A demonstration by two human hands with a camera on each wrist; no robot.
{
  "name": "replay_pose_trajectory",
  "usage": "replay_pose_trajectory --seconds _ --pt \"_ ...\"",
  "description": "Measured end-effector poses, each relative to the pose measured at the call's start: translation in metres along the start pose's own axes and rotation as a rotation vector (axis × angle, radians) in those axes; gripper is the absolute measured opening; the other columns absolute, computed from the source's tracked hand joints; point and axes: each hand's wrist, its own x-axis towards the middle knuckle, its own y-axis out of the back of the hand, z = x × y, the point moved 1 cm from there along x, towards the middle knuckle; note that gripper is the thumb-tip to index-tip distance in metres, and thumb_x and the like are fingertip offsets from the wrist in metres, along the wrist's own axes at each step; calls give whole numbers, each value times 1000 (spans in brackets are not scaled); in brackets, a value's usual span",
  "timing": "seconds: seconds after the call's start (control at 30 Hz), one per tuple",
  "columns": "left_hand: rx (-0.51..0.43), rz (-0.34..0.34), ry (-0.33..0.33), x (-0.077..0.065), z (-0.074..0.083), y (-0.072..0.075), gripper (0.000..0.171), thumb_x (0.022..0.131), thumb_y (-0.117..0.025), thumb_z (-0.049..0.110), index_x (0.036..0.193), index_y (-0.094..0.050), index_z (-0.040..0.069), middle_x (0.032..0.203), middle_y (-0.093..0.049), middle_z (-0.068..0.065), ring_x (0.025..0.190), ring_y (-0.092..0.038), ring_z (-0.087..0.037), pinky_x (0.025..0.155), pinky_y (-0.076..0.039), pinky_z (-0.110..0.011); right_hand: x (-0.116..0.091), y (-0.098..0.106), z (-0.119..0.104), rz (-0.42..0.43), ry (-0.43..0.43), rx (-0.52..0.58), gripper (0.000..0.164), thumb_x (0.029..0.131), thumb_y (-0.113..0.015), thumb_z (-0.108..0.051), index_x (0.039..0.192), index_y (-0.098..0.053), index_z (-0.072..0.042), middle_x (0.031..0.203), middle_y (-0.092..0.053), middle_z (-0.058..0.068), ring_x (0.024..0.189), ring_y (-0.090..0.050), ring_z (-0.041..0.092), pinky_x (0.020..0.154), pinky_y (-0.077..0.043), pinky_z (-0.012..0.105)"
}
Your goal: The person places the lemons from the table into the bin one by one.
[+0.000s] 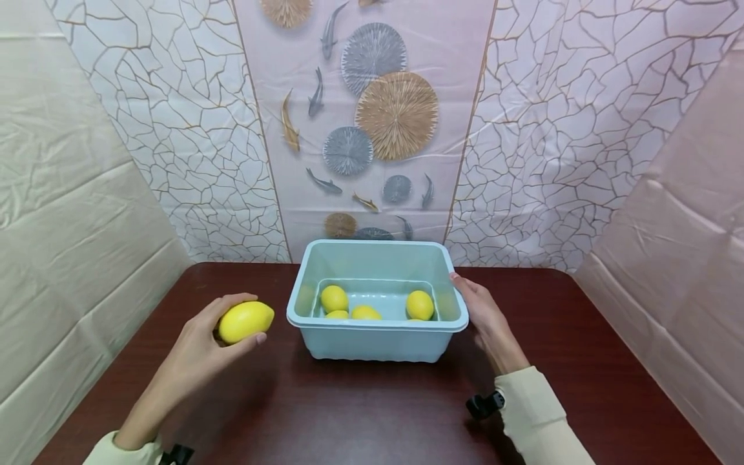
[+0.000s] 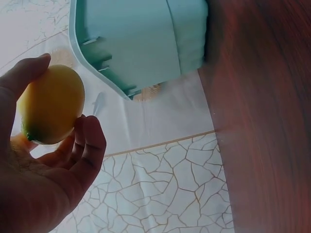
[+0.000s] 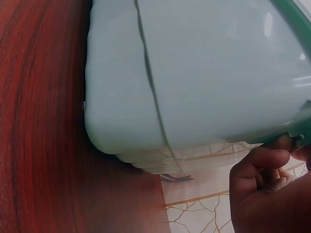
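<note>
A yellow lemon (image 1: 247, 321) is held in my left hand (image 1: 194, 352), left of the light blue plastic bin (image 1: 374, 343) and above the table. In the left wrist view the thumb and fingers curl round the lemon (image 2: 53, 104), whose green-tinged end shows below. My right hand (image 1: 491, 323) grips the bin's right rim. Curled fingers at that rim appear in the right wrist view, partly cut off by the frame edge. Several lemons lie inside the bin, one lemon (image 1: 420, 305) at the right and another lemon (image 1: 334, 298) at the left; the front wall partly hides some.
The bin stands on a dark red-brown wooden table (image 1: 360, 413), toward its back edge. Behind rises a patterned cloth backdrop (image 1: 372, 194). Pale cloth sheets (image 1: 75, 194) flank the table on both sides.
</note>
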Motion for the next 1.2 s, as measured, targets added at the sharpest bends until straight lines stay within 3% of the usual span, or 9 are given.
replay_pose_trajectory --seconds 0.17,0.3,0.8,1.0,1.2 --pt "-39 -3 54 2 2 -2 59 85 -92 28 136 -63 25 121 -68 1 94 -61 -17 75 -53 -25 0 1 0 -4 9 -2 70 110 -47 -53 160 -42 -4 138 -62 22 101 -69 15 82 -60 29" --pt "-74 -2 75 7 5 -4 62 83 -93 24 135 -60 19 119 -67 -2 92 -62 -19 73 -55 -24 0 2 0 -2 11 7 69 111 -47 -51 160 -42 -3 132 -66 19 96 -69 12 80 -60 29" --pt "-114 6 71 23 18 -11 60 82 -90 11 135 -61 15 118 -67 -8 94 -61 -24 75 -54 -25 0 0 0 -7 5 8 70 110 -46 -53 161 -41 -5 139 -61 22 104 -68 16 83 -60 30" --pt "-97 -23 114 30 22 -14 55 90 -86 26 138 -61 16 118 -68 -8 96 -61 -24 78 -54 -32 0 0 1 -12 6 13 71 110 -47 -53 161 -41 -4 138 -61 22 105 -68 16 84 -60 30" --pt "-111 -43 139 41 24 -18 55 95 -81 40 140 -60 15 118 -69 -7 94 -61 -24 77 -54 -31 0 1 1 -16 -5 13 71 110 -47 -54 161 -40 -4 137 -62 19 104 -67 15 84 -60 30"
